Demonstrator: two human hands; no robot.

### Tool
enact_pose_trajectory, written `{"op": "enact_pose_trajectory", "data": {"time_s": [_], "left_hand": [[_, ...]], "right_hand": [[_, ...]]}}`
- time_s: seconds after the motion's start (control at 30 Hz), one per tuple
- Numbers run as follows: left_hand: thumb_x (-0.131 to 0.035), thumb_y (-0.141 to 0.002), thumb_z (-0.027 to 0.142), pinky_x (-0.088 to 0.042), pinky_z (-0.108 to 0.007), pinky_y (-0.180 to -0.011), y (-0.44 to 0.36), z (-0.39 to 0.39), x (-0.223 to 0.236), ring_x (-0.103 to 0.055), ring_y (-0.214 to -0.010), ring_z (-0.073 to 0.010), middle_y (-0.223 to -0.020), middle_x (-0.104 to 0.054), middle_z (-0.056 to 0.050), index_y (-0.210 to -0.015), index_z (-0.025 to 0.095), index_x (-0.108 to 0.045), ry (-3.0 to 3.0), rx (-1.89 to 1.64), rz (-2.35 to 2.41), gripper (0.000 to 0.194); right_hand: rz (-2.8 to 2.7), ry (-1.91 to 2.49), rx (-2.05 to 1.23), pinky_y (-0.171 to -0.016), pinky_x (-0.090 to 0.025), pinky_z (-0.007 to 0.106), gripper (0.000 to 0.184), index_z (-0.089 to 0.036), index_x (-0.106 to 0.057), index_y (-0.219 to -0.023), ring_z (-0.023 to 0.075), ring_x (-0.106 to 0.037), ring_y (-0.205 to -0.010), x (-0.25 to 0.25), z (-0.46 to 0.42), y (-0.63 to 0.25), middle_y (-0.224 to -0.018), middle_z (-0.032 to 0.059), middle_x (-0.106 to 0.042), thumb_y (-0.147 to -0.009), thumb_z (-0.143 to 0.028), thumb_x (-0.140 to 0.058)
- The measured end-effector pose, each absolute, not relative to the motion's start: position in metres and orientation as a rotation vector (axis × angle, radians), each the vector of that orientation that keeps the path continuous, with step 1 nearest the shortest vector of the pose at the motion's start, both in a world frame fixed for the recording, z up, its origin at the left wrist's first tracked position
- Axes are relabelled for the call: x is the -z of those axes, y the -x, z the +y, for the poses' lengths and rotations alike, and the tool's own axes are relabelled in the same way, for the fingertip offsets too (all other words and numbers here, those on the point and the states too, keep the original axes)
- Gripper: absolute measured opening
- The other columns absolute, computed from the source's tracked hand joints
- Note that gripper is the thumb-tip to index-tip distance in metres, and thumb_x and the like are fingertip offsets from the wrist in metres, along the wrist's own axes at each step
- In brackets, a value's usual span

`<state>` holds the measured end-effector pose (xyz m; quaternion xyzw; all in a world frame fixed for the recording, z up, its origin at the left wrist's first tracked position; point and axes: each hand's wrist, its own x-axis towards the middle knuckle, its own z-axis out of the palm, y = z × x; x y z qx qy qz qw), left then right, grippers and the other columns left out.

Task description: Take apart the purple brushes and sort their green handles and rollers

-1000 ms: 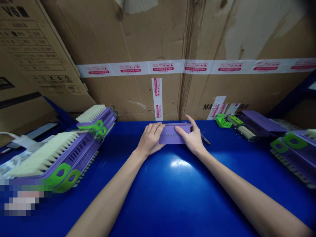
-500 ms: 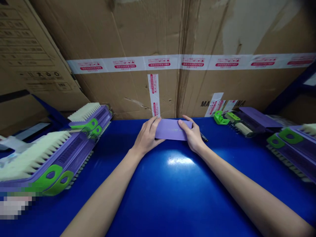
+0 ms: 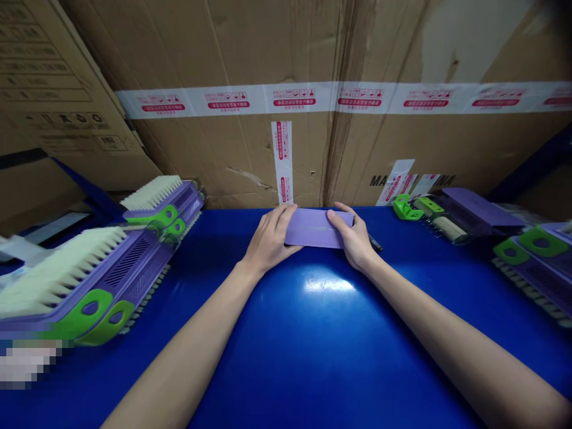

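Note:
A flat purple rectangular panel (image 3: 318,232) with faint lettering lies between both hands near the far edge of the blue table. My left hand (image 3: 272,237) grips its left end, fingers over the far side and thumb along the near edge. At the right end, my right hand (image 3: 351,233) holds it with the thumb pressed on top. What lies beneath the panel is hidden. A dark pen-like object (image 3: 375,243) rests just beyond my right wrist, partly covered by it.
Purple and green brushes with pale bristles (image 3: 80,262) are stacked at the left. More stand at the right (image 3: 531,256), beside a green clip-like part (image 3: 407,208) and a purple piece with a pale roller (image 3: 451,227). A taped cardboard box (image 3: 245,149) walls off the back.
The camera view has shifted slightly, so the surroundings sit a little higher in the picture. Both hands keep the same hold on the purple panel.

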<state>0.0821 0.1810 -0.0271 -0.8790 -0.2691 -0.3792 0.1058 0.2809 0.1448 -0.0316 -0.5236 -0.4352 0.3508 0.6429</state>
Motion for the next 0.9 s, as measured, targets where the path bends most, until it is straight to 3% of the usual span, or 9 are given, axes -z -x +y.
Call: {"op": "enact_pose_trajectory", "data": {"time_s": [0.53,0.9], "left_hand": [[-0.071,-0.072,0.03,-0.043,-0.046,-0.098,-0.0832,0.1801,0.0249,-0.047,-0.121,-0.0306,-0.128,-0.049,-0.019,-0.135,0.013,-0.03,2.594,1.087,-0.839,0.076],[-0.068,-0.074,0.024,-0.041,-0.049,-0.102,-0.0855,0.1787,0.0248,-0.041,-0.128,-0.0306,-0.135,-0.044,-0.019,-0.14,0.017,-0.023,2.656,1.138,-0.847,0.08]], "right_hand": [[-1.02,1.205,-0.797,-0.085,-0.048,0.037,0.074,-0.017,-0.054,-0.123,0.0225,-0.06,-0.094,0.0293,0.144,-0.2806,-0.109,0.01,-0.063,-0.063,-0.056,-0.07],[-0.986,1.216,-0.754,-0.081,-0.05,0.038,0.068,-0.019,-0.058,-0.118,0.0228,-0.061,-0.09,0.0282,0.1431,-0.2786,-0.104,0.0091,-0.065,-0.062,-0.056,-0.07]]}}
